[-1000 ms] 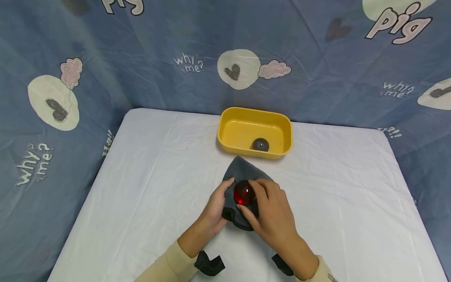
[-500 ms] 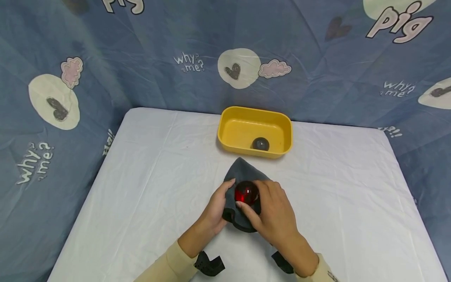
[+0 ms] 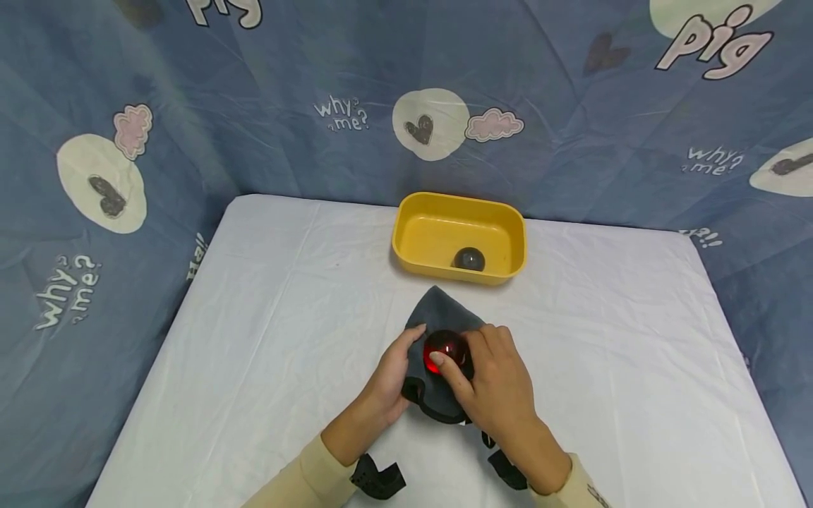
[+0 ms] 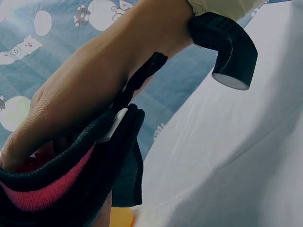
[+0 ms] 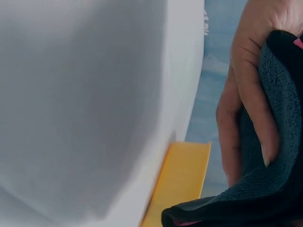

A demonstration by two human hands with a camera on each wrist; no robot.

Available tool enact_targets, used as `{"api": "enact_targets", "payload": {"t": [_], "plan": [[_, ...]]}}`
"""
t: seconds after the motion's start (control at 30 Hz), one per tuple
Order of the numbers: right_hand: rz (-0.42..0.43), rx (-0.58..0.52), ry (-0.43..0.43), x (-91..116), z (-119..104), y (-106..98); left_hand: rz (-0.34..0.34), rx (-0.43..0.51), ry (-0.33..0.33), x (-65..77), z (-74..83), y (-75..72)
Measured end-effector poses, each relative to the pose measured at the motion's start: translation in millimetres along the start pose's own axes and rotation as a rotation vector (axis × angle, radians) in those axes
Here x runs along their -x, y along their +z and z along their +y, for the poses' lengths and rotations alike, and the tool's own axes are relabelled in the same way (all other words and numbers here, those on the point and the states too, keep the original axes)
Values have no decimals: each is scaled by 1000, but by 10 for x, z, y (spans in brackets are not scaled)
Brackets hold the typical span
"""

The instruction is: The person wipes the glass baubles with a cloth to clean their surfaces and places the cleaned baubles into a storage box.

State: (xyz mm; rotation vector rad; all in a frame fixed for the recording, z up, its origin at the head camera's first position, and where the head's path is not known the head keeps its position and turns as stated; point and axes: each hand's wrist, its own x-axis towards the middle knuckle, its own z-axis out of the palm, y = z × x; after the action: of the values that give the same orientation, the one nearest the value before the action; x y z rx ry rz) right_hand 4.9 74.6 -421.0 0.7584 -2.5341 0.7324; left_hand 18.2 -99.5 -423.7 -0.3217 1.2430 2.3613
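Note:
In the head view, a shiny, see-through red ball (image 3: 438, 356) lies on a grey-blue cloth (image 3: 438, 307) with a black border. My right hand (image 3: 498, 374) holds the ball, its thumb across the front and its fingers at the right side. From the left, my left hand (image 3: 385, 374) grips the cloth, thumb on top. The right wrist view shows the left hand's fingers (image 5: 258, 113) against the fuzzy cloth (image 5: 281, 80). A pink-red underside appears in the left wrist view, where the right hand (image 4: 80, 94) hides most of the ball.
Just beyond the cloth stands a yellow tray (image 3: 460, 199), with a dark grey ball (image 3: 469, 259) near its front wall. White fabric (image 3: 305, 303) covers the table. A blue printed curtain (image 3: 317, 63) hangs behind and at the sides.
My right thumb has shifted up across the front of the red ball. The ball and cloth have moved slightly toward me. The left hand keeps its hold.

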Motion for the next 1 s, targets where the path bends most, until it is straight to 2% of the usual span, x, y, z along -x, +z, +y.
{"api": "enact_targets", "payload": {"t": [0.27, 0.5, 0.77, 1.0], "plan": [[-62, 79, 0, -33, -5, -96, 1, 4, -14, 6, -20, -3], [-135, 67, -111, 2, -48, -211, 15, 14, -2, -1, 43, 0], [-113, 73, -143, -12, -45, -207, 7, 1, -14, 12, 30, 2], [-43, 73, -140, -54, -22, -162, 16, -2, -22, 1, 15, 5]]}}
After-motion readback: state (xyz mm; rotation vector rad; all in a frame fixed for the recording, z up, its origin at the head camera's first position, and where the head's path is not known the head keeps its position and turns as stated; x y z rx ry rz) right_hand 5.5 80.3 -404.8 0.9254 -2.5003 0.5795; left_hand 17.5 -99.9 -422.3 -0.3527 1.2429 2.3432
